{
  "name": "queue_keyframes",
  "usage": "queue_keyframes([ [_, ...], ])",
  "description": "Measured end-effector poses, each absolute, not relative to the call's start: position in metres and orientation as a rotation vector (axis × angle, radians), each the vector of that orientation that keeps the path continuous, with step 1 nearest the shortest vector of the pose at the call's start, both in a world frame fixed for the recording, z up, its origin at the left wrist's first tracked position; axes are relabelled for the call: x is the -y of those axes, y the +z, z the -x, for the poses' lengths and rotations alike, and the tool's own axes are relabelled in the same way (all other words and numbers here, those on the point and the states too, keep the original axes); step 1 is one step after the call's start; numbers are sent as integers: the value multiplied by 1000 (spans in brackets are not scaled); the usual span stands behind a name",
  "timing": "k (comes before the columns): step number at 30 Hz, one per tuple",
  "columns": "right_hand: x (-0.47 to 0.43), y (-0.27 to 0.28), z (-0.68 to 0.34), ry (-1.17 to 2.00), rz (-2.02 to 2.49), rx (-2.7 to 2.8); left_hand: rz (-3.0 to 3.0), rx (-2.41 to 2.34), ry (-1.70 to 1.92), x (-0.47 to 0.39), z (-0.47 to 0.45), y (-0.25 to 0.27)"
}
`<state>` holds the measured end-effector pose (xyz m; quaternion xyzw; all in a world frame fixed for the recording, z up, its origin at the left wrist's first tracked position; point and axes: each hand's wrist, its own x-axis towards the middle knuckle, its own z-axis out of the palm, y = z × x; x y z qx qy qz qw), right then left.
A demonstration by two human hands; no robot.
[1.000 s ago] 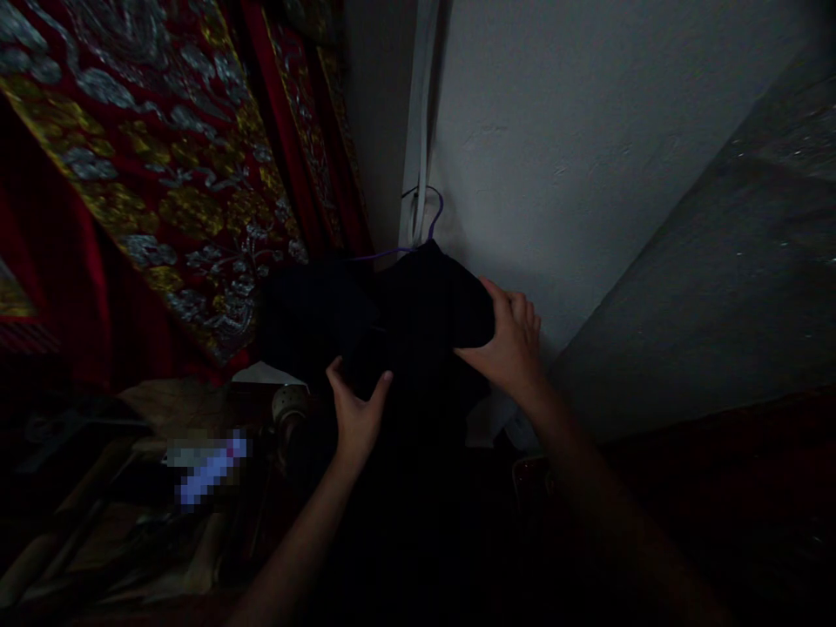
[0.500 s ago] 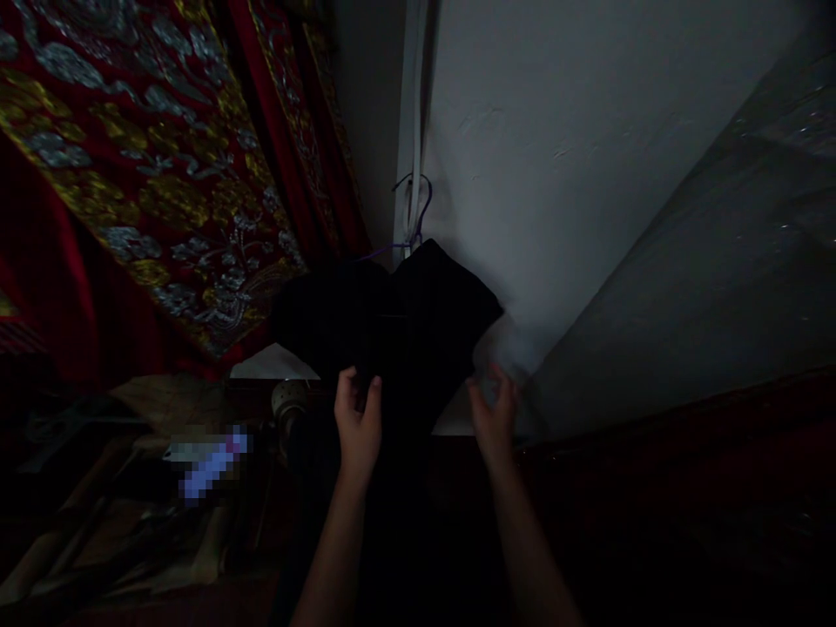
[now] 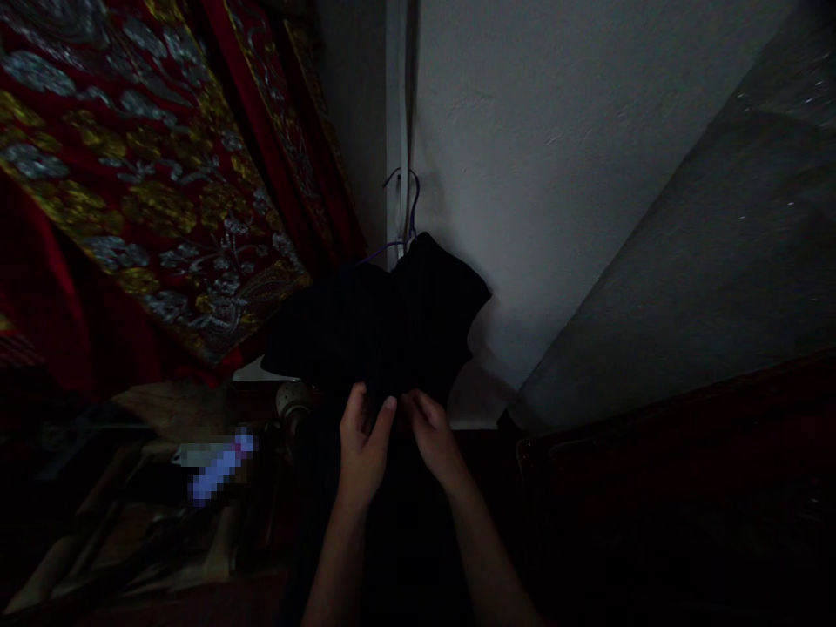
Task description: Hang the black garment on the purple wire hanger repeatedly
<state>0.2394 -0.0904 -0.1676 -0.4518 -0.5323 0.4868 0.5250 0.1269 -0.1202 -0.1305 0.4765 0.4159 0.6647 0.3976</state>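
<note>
On my left hangs a red cloth embroidered in gold and silver [image 3: 157,183]. Then comes my left hand [image 3: 366,444], half curled, thumb raised, at the front of a black cloth garment [image 3: 392,326] hanging from a thin purple hanger [image 3: 416,196]. My right hand [image 3: 432,434], fingers bent, is just beside it; I can't tell whether either grips the fabric. Farther right is a grey-white plastered wall [image 3: 555,157].

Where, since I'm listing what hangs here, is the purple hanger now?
In the head view, the purple hanger shows above centre, beside the pale vertical strip, just above the dark garment.
</note>
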Motion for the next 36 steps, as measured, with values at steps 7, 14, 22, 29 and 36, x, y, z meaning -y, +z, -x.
queue_keyframes([
  [7, 103, -168, -237, 1207, 1034, 1206, -1270, -1040, 1626, 123, -119, -131],
  [14, 107, -163, -236, 1290, 1080, 1205, -1152, -1111, 1683, 120, -125, -185],
  [22, 109, -155, -231, 1445, 1061, 1179, -1299, -1216, 1598, 117, -134, -202],
  [29, 63, -87, -248, 1423, 931, 825, -1553, -1299, 1564, 112, -134, -195],
  [36, 12, -3, -255, 1338, 700, 832, -1747, -1382, 1389, 99, -128, -194],
])
